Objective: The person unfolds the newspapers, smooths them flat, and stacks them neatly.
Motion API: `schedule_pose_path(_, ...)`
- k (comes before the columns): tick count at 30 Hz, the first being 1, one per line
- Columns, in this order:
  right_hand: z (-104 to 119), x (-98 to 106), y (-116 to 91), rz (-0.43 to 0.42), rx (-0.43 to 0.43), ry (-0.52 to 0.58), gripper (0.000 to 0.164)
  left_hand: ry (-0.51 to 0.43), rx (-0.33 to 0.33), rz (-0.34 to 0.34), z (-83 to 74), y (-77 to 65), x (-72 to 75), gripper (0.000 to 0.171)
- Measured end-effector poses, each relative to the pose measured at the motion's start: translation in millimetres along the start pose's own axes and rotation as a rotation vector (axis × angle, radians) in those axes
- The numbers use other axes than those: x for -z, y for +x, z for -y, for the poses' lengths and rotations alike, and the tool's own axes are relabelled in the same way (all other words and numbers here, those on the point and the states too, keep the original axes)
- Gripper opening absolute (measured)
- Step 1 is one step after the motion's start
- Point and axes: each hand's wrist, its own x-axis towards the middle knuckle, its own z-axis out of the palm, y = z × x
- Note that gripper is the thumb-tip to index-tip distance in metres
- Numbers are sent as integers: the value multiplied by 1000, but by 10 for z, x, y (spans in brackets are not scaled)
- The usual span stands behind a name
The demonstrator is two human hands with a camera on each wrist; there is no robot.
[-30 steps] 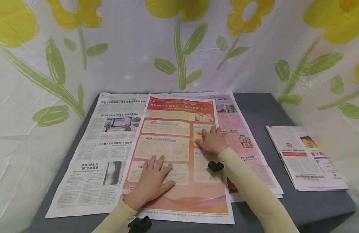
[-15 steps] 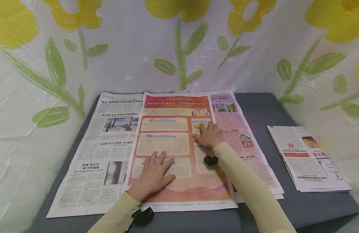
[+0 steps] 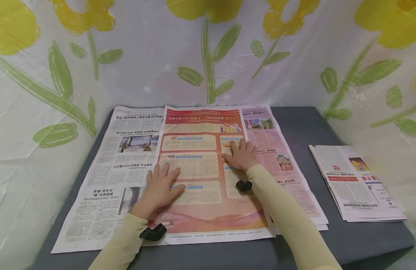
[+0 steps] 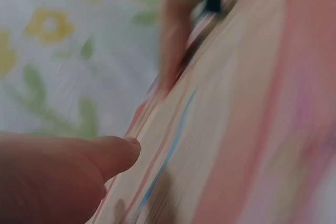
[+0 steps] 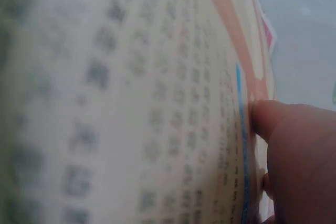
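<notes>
A red and cream newspaper page (image 3: 201,213) lies flat over a spread-out newspaper (image 3: 103,172) on the grey table. My left hand (image 3: 160,189), fingers straight and spread, is at the page's left side, over its lower half. Farther up, my right hand (image 3: 241,156) rests with spread fingers on the page's right column. In the left wrist view my left thumb (image 4: 118,156) shows beside the blurred page. The right wrist view has my right thumb (image 5: 278,124) against the printed paper. Nothing is held in either hand.
A folded stack of newspapers (image 3: 356,183) lies at the table's right side. The grey table (image 3: 296,120) has its front edge just below the papers. Behind and at both sides hangs a white curtain (image 3: 137,67) with yellow flowers.
The red and cream page has moved away from the table's front edge and slightly left, now straighter. My left hand has shifted left and up over it; my right hand moved slightly left.
</notes>
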Motion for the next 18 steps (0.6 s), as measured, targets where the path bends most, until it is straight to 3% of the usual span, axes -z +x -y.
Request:
schedule_pose_path(5,-18,-2,10,-3,13,-7,80,-20,156,-13,353,-13,109,72)
schedule_pose_path(12,36,5,-3,-36,10,7,76,-65,164,-29,478,-16,72,76)
schedule_pose_path(15,175,-89,-72,-126,80,13,70,-59,175,-34,480,-17,63,78)
schedule_pose_path(18,476,-186,-272,-173,210,5,67,-61,185,-35,483,-16,63,79)
